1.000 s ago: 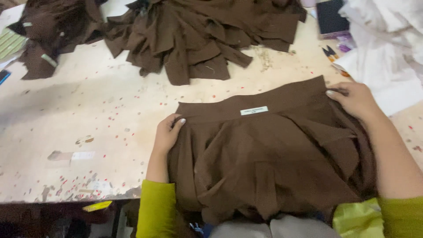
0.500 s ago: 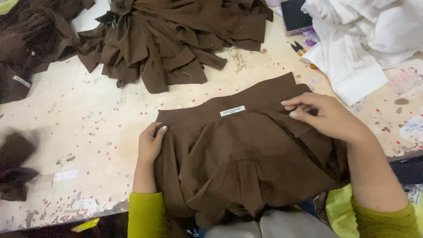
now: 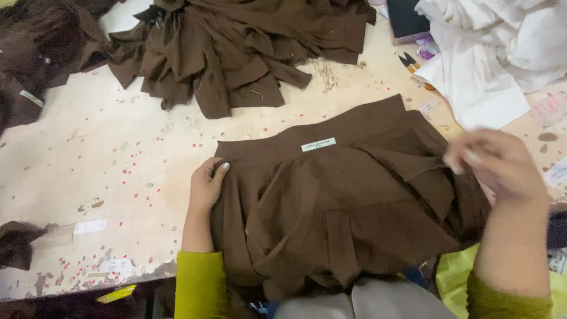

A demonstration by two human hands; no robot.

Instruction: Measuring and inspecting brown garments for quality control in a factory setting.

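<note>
A brown pleated skirt (image 3: 348, 207) lies flat on the pale worktable (image 3: 118, 159), waistband away from me, with a small white label (image 3: 319, 144) sewn at the middle of the band. My left hand (image 3: 208, 184) grips the left end of the waistband, thumb on top. My right hand (image 3: 499, 160) is blurred and raised above the skirt's right side, fingers loosely curled, holding nothing that I can make out. Both arms wear yellow-green sleeves.
A heap of brown fabric pieces (image 3: 236, 47) lies at the back centre, more brown cloth (image 3: 29, 65) at the far left. White cloth (image 3: 496, 53) is piled at the back right, beside small snips (image 3: 411, 61) and a dark flat object (image 3: 407, 18). A brown scrap (image 3: 15, 243) sits near the left front edge.
My right hand has left the waistband, swung to the right and lifted off the skirt. The left hand has stayed on the waistband's left end. The view shifted slightly.
</note>
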